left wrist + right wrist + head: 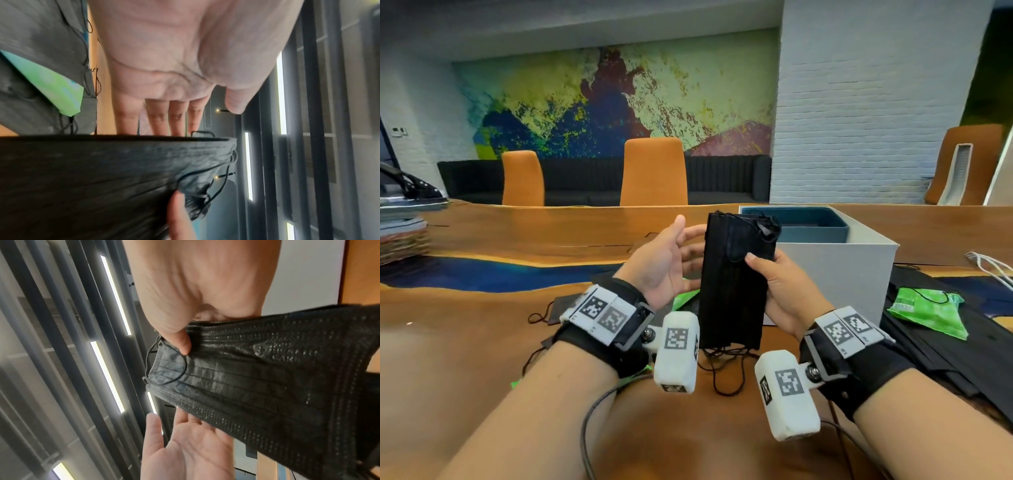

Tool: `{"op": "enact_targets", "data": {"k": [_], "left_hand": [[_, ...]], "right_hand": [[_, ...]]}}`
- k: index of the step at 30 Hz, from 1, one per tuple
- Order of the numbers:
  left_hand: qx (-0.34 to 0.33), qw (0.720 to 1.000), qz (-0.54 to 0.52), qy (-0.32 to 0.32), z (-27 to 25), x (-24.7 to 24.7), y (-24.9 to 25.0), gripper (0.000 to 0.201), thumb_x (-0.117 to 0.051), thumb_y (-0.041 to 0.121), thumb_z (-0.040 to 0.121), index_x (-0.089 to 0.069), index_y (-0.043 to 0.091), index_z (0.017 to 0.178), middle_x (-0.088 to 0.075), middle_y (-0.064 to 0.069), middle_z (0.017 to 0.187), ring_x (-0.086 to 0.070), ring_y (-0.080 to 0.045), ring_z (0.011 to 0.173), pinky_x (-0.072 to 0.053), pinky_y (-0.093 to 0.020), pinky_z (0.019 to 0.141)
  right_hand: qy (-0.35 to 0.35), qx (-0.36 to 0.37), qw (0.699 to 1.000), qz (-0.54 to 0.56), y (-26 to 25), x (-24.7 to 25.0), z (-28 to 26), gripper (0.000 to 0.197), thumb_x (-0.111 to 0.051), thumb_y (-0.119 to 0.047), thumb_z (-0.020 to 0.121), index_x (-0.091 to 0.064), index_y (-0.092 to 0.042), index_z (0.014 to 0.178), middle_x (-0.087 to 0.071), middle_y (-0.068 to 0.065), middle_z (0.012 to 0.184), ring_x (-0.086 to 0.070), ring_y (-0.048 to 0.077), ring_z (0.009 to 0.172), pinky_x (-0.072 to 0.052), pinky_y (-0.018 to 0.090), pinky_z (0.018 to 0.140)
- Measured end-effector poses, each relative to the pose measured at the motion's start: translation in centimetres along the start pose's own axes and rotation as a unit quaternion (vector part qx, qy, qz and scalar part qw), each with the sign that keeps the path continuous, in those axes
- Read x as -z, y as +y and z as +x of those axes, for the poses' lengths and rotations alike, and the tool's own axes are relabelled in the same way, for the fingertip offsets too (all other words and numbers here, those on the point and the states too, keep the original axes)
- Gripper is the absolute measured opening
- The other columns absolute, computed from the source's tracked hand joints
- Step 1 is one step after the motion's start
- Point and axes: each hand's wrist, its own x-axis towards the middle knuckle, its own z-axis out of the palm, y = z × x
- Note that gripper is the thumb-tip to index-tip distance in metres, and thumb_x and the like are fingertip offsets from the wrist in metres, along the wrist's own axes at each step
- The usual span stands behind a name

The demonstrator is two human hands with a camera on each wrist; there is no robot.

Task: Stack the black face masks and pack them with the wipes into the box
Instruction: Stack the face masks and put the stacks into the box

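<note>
A stack of black face masks [734,274] stands upright in the air in front of me, ear loops dangling below it. My right hand [760,270] grips its right edge, thumb [182,342] on the front and fingers hidden behind. My left hand [688,240] is open beside the left edge, palm toward the stack, its straight fingers [158,116] reaching behind it. The white box [859,274] with a blue inner lining [811,226] stands open just behind and to the right. One green wipes packet [924,308] lies right of the box on more black masks [935,346].
A second green packet [685,299] and a loose black mask [565,305] lie on the wooden table [517,240] under my left hand. White cables [989,267] sit at the far right. A pile of papers [400,233] occupies the far left. Orange chairs [654,171] stand beyond the table.
</note>
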Motion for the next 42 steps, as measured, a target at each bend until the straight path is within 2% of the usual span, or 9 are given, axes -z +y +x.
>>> {"op": "enact_targets", "data": {"k": [3, 8, 13, 21, 27, 30, 34, 39, 42], "left_hand": [[-0.006, 0.999, 0.03, -0.016, 0.0, 0.0, -2.1, 0.05, -0.032, 0.052, 0.096, -0.059, 0.02, 0.122, -0.066, -0.005, 0.111, -0.06, -0.021, 0.104, -0.049, -0.04, 0.089], [-0.01, 0.997, 0.072, -0.039, 0.3, 0.7, -4.6, 0.038, -0.038, 0.041, 0.098, -0.053, 0.024, 0.128, -0.067, 0.0, 0.116, -0.063, -0.016, 0.102, -0.05, -0.043, 0.094], [-0.025, 0.996, 0.038, -0.071, 0.6, 1.7, -5.0, 0.043, -0.042, 0.042, 0.092, -0.051, 0.021, 0.128, -0.065, 0.013, 0.075, -0.057, -0.005, 0.065, -0.049, -0.027, 0.064], [-0.007, 0.997, 0.055, -0.047, 0.6, 1.6, -5.5, 0.023, -0.047, 0.012, 0.097, -0.059, 0.019, 0.116, -0.069, 0.001, 0.099, -0.067, -0.006, 0.079, -0.052, -0.023, 0.059], [-0.022, 0.999, -0.029, 0.011, 0.7, 2.4, -4.6, 0.02, -0.041, 0.015, 0.1, -0.059, 0.018, 0.107, -0.069, -0.004, 0.1, -0.063, -0.02, 0.093, -0.049, -0.036, 0.07], [-0.008, 0.995, -0.094, 0.021, 0.7, 2.9, -4.1, 0.026, -0.034, 0.02, 0.102, -0.054, 0.01, 0.116, -0.068, -0.012, 0.105, -0.063, -0.025, 0.096, -0.051, -0.042, 0.077], [-0.009, 0.987, -0.154, 0.037, 0.7, 3.3, -3.8, 0.042, -0.031, 0.029, 0.103, -0.052, 0.003, 0.128, -0.065, -0.017, 0.111, -0.061, -0.03, 0.1, -0.049, -0.046, 0.09], [-0.037, 0.98, -0.196, 0.027, 0.7, 3.1, -3.6, 0.035, -0.03, 0.033, 0.103, -0.052, 0.026, 0.13, -0.061, -0.011, 0.124, -0.055, -0.03, 0.117, -0.04, -0.053, 0.1], [-0.024, 0.983, -0.181, 0.011, 0.7, 2.4, -4.0, 0.035, -0.031, 0.035, 0.102, -0.051, 0.04, 0.131, -0.066, -0.005, 0.123, -0.059, -0.027, 0.116, -0.043, -0.053, 0.098]], "right_hand": [[0.018, 0.01, 1.0, -0.021, 0.4, -0.1, 0.1, 0.022, -0.048, -0.011, 0.096, -0.057, -0.017, 0.115, -0.069, 0.006, 0.112, -0.063, 0.023, 0.107, -0.051, 0.043, 0.09], [0.017, 0.017, 1.0, -0.013, 0.7, -0.4, 0.1, 0.027, -0.049, -0.014, 0.096, -0.054, -0.019, 0.122, -0.068, 0.004, 0.114, -0.064, 0.02, 0.106, -0.052, 0.039, 0.085], [-0.02, -0.019, 0.999, 0.022, -0.2, -0.1, -0.1, 0.028, -0.046, -0.01, 0.093, -0.058, -0.016, 0.118, -0.071, 0.007, 0.109, -0.066, 0.024, 0.103, -0.052, 0.04, 0.082], [0.02, -0.056, 0.996, 0.066, -0.9, 1.1, 0.0, 0.036, -0.04, -0.015, 0.086, -0.064, -0.004, 0.11, -0.07, 0.018, 0.104, -0.065, 0.033, 0.099, -0.049, 0.045, 0.083], [-0.014, -0.048, 0.996, 0.069, -1.8, 2.2, 0.2, 0.043, -0.045, -0.016, 0.069, -0.07, -0.004, 0.102, -0.07, 0.018, 0.099, -0.067, 0.032, 0.092, -0.049, 0.047, 0.083], [-0.033, -0.058, 0.996, 0.056, -2.2, 2.6, 0.2, 0.035, -0.044, -0.015, 0.066, -0.077, -0.008, 0.078, -0.07, 0.014, 0.084, -0.068, 0.027, 0.076, -0.052, 0.042, 0.076], [-0.051, -0.068, 0.995, 0.046, -2.5, 2.7, 0.0, 0.033, -0.044, -0.016, 0.066, -0.077, -0.01, 0.07, -0.07, 0.011, 0.078, -0.068, 0.024, 0.071, -0.052, 0.041, 0.077], [-0.082, -0.083, 0.993, 0.019, -2.2, 1.7, -0.2, 0.031, -0.048, -0.015, 0.067, -0.067, -0.005, 0.088, -0.07, 0.013, 0.081, -0.069, 0.025, 0.074, -0.053, 0.04, 0.075], [-0.108, -0.093, 0.989, -0.028, -1.1, 0.7, -0.1, 0.027, -0.058, -0.014, 0.069, -0.068, -0.006, 0.094, -0.071, 0.014, 0.092, -0.069, 0.026, 0.084, -0.051, 0.042, 0.084]]}}
